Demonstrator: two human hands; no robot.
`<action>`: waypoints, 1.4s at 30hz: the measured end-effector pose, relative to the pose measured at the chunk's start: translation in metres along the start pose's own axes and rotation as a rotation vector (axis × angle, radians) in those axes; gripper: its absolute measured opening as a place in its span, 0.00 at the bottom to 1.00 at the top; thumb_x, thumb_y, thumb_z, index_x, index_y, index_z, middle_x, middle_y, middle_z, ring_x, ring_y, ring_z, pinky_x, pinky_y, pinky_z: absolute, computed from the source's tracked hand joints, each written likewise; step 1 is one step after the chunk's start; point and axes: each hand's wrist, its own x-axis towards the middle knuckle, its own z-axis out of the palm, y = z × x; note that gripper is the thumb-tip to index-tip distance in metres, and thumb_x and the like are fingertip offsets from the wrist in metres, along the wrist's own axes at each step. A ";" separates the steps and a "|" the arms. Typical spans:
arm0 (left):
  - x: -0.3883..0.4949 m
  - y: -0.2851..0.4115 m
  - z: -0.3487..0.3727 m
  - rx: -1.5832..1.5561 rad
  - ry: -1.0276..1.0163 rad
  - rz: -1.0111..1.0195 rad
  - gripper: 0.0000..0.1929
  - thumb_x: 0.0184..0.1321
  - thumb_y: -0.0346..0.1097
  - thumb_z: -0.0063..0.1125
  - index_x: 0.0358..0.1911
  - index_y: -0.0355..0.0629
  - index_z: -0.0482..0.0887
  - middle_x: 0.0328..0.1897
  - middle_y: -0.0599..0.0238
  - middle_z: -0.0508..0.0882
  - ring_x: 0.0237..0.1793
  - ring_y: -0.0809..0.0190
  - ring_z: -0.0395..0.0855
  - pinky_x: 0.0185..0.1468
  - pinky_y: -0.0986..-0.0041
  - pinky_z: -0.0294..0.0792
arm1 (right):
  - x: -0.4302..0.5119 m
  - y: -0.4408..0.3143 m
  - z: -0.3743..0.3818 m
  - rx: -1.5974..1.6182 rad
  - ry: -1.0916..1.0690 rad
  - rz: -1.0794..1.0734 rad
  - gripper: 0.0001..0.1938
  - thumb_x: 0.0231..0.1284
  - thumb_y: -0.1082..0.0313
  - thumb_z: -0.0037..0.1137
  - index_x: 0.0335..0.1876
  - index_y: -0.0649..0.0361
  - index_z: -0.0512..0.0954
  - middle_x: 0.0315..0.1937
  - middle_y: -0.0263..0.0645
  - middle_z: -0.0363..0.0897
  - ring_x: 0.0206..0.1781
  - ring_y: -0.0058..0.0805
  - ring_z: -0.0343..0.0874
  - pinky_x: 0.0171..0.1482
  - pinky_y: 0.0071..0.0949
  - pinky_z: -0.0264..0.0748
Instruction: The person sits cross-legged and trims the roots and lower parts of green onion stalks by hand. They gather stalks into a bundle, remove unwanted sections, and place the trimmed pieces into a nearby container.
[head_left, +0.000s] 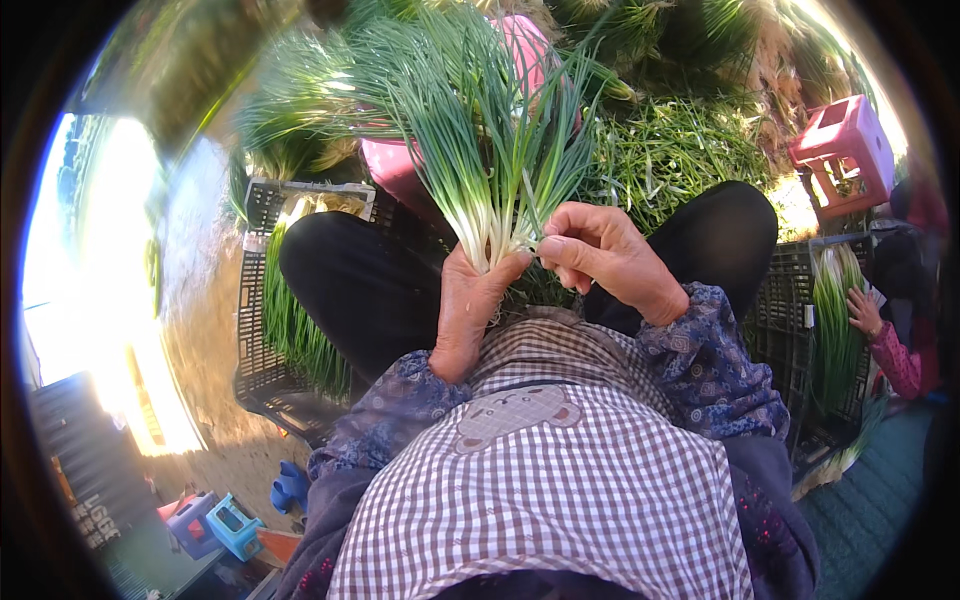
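Observation:
My left hand (474, 300) is closed around the white root ends of a bunch of green onions (487, 165). The leaves fan out away from me, over the gap between my knees. At the right side of the bunch, close to the white bases, my right hand (600, 259) pinches a thin outer leaf (531, 206) between thumb and forefinger. The other fingers of that hand are curled, and the root tips are partly covered by my left thumb.
Trimmed leaves (675, 154) lie heaped beyond my right knee. A pink plastic tub (394, 169) stands behind the bunch. Black crates with green onions (251, 330) (780, 300) flank me. A red stool (851, 154) is at far right, near another person's hand (866, 309).

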 end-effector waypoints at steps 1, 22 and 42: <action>0.000 -0.001 0.001 -0.004 -0.007 0.022 0.11 0.62 0.32 0.65 0.46 0.38 0.82 0.37 0.73 0.84 0.35 0.75 0.78 0.38 0.80 0.71 | -0.002 0.000 0.000 0.041 -0.025 0.024 0.06 0.69 0.68 0.56 0.37 0.60 0.76 0.28 0.28 0.77 0.24 0.10 0.72 0.24 0.12 0.68; 0.006 0.017 -0.027 -0.174 -0.063 -0.287 0.19 0.66 0.44 0.59 0.53 0.38 0.76 0.35 0.62 0.85 0.17 0.79 0.67 0.18 0.86 0.56 | -0.051 -0.040 -0.155 -0.217 0.947 -0.311 0.23 0.69 0.65 0.57 0.63 0.73 0.70 0.41 0.43 0.82 0.30 0.15 0.76 0.25 0.13 0.70; 0.002 0.018 -0.034 -0.134 -0.025 -0.227 0.21 0.64 0.40 0.62 0.56 0.36 0.76 0.40 0.61 0.86 0.22 0.80 0.68 0.24 0.88 0.58 | -0.018 0.008 0.003 -0.405 -0.415 -0.097 0.05 0.58 0.71 0.63 0.35 0.64 0.80 0.30 0.35 0.75 0.32 0.25 0.76 0.34 0.26 0.71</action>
